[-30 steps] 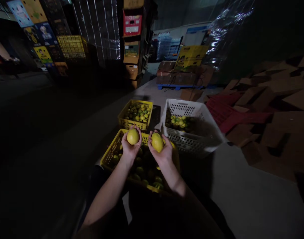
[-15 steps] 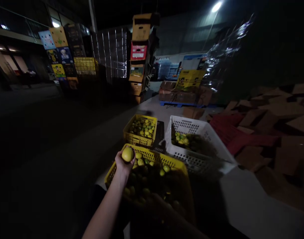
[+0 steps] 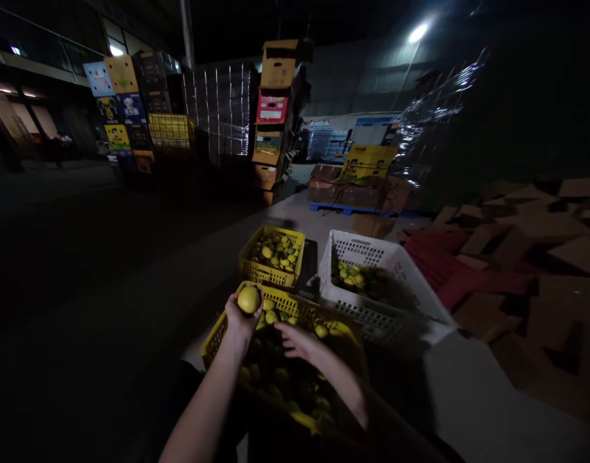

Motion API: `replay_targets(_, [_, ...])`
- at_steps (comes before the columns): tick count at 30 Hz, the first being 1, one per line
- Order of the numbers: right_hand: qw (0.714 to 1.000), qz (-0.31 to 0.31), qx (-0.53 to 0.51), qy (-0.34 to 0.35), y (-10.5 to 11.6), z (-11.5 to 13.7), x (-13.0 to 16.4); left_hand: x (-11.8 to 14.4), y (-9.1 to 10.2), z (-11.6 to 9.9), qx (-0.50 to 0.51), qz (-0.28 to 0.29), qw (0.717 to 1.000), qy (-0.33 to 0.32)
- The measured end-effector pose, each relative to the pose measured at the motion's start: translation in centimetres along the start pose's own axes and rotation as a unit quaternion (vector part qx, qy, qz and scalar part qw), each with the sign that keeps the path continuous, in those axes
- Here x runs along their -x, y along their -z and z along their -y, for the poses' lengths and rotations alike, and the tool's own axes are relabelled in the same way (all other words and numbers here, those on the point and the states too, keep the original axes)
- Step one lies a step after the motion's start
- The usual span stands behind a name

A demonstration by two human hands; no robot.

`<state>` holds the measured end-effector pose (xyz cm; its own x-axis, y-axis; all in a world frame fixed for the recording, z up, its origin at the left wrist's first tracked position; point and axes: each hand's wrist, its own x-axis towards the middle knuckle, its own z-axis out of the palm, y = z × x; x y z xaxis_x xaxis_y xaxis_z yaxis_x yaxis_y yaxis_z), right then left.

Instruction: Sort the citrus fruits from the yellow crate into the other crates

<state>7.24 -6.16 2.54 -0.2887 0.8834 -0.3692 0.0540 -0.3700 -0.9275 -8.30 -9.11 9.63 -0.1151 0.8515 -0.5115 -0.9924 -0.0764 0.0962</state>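
Note:
My left hand is closed around a yellow lemon, held up at the left rim of the near yellow crate. My right hand is over the same crate, fingers stretched out toward the left, with nothing seen in it. Beneath both hands lie many yellow and greenish lemons, those nearest me deep in shadow. Just beyond stands a smaller yellow crate full of lemons. A white crate to the right holds more of them, partly shaded.
A dark box is between the crates. Flattened cardboard and red crates lie heaped at the right. Farther back are stacked cartons, a blue pallet with boxes, and a wrapped stack.
My right hand has risen out of the shadow low in the near crate and moved up toward the lemons by my left hand. My left hand keeps the lemon in nearly the same place.

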Motion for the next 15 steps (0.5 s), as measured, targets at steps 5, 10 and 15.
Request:
replay_targets(5, [0.970,0.060,0.233,-0.034,1.0,-2.8,4.2,0.0,0.3,1.1,-0.023,0.000,1.000,0.008])
replay_targets(10, [0.822,0.155,0.543,0.076,0.8,-2.7,6.2,-1.0,1.4,3.2,-0.076,-0.030,0.997,-0.016])
replay_targets(15, [0.737,0.203,0.633,0.125,-0.3,-5.1,7.9,-2.6,4.7,6.5,-0.188,-0.070,0.979,0.029])
